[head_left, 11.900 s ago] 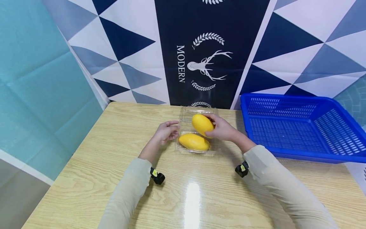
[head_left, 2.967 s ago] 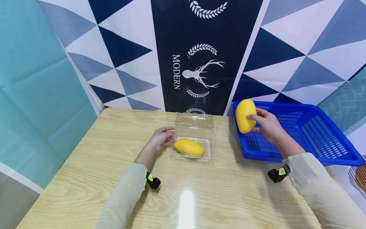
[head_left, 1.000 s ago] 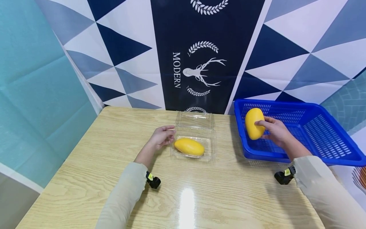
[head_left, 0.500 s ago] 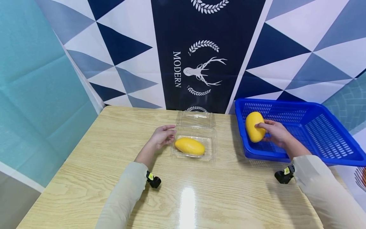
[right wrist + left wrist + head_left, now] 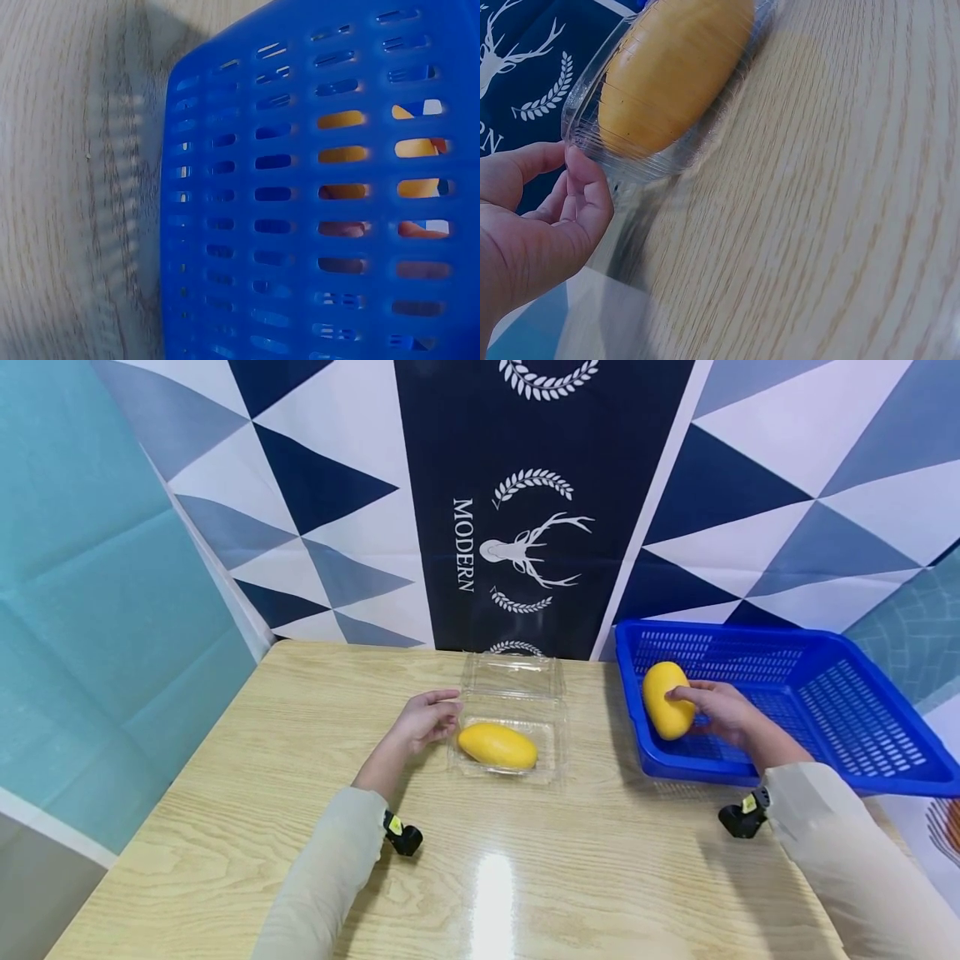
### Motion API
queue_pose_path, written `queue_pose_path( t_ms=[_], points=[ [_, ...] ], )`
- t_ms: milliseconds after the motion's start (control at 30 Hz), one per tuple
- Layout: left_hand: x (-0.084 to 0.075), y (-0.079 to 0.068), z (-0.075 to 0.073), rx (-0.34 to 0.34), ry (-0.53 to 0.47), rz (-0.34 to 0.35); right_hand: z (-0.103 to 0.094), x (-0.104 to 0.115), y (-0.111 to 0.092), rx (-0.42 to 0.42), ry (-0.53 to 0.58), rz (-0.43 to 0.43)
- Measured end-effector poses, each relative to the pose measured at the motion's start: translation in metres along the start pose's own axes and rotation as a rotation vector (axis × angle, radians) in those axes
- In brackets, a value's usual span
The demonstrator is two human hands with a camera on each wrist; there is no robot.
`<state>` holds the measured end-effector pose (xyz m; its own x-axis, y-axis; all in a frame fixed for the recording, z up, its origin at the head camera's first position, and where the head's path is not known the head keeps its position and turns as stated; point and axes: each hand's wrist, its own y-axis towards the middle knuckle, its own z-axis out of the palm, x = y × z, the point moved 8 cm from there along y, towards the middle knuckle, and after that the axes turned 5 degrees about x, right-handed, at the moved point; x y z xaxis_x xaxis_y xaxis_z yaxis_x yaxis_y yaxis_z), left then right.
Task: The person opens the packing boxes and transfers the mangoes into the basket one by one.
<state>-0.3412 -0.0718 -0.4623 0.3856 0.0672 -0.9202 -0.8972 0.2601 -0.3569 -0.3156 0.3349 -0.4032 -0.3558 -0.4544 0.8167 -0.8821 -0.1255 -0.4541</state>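
My right hand [image 5: 723,714] grips a yellow mango [image 5: 667,700] inside the left part of the blue plastic basket [image 5: 633,714]. Seen from the right wrist, the mango [image 5: 341,154] and fingers show only through slots in the basket wall [image 5: 292,247]. My left hand [image 5: 423,720] pinches the left edge of a clear plastic clamshell container [image 5: 551,756] between thumb and index finger, as the left wrist view shows at the container's corner [image 5: 581,112]. A second mango [image 5: 497,746] lies in the container's near half. The lid [image 5: 513,673] stands raised at the back.
The wooden table [image 5: 360,885] carries both containers. A patterned cloth wall [image 5: 517,510] rises directly behind them. The basket's right end [image 5: 930,768] reaches out past the table edge.
Since the oldest frame, my right hand has carried one mango from the clamshell container rightward to the basket. Over the last second it has lowered slightly there. My left hand has stayed at the container.
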Motion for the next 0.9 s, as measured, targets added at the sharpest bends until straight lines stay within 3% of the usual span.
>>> queue_pose_path(
  t_ms=[467, 900],
  points=[
    [0.001, -0.002, 0.001, 0.022, 0.007, -0.011, 0.006, -0.011, 0.004, 0.059, -0.036, 0.088],
    [0.001, 0.001, 0.001, 0.003, -0.005, -0.001, 0.005, -0.016, 0.009, 0.084, -0.043, 0.110]
  ],
)
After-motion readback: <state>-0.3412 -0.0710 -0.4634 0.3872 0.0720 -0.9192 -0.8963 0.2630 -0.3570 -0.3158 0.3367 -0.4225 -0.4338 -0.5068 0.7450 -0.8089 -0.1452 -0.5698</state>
